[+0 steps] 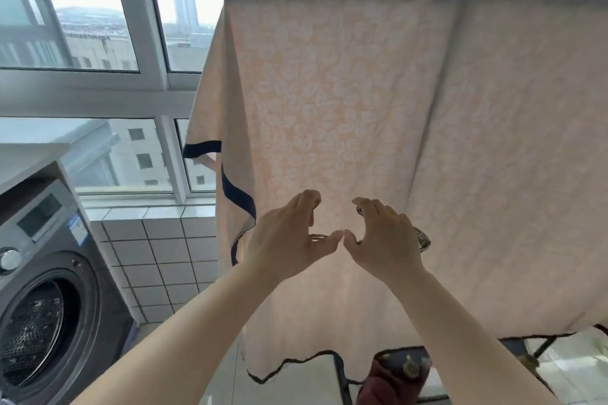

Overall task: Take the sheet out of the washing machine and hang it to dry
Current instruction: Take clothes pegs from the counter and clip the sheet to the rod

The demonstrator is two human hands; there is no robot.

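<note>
The peach sheet (345, 102), patterned with pale leaves and edged in dark blue, hangs draped over a high rail and fills the middle and right of the view. In front of its lower half, my left hand (286, 237) and my right hand (385, 237) are raised close together, thumbs nearly touching. Their curled fingers grip a shiny metal clip (422, 240), which is mostly hidden behind them. The grey washing machine (42, 289) stands at the lower left with its door open and its drum showing.
Large windows (98, 26) and a white-tiled ledge (154, 256) run behind and to the left of the sheet. Below the sheet's hem are dark rack legs (543, 347) and a dark red object (398, 375) on the glossy floor.
</note>
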